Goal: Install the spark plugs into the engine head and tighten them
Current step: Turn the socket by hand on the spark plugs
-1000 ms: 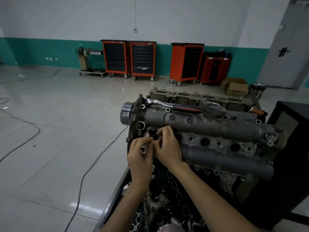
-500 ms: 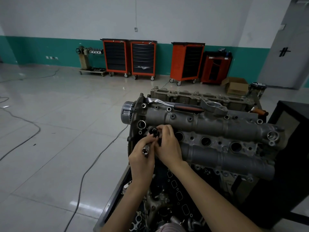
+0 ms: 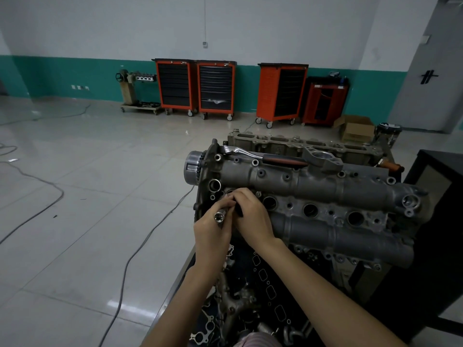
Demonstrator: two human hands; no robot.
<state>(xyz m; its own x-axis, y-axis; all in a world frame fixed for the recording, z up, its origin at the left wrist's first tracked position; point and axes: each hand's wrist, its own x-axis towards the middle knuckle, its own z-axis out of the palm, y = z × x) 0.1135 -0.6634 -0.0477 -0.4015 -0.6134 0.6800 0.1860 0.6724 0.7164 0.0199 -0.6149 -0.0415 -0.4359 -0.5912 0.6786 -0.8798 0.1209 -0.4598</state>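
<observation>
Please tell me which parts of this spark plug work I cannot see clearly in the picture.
- Head view: the first plug hole is covered by both hands, left hand and right hand.
- Whether a spark plug sits in the socket: hidden inside it and behind the fingers.
- The dark part at the right hand: too small to name.
- The depths of the three open holes: too dark.

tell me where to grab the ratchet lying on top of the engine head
Take the ratchet by its dark, orange-trimmed handle, coming down from above. It lies flat along the far upper edge of the engine head, handle toward the middle and chrome head at the left end, so the handle is the thick, exposed part.
</observation>
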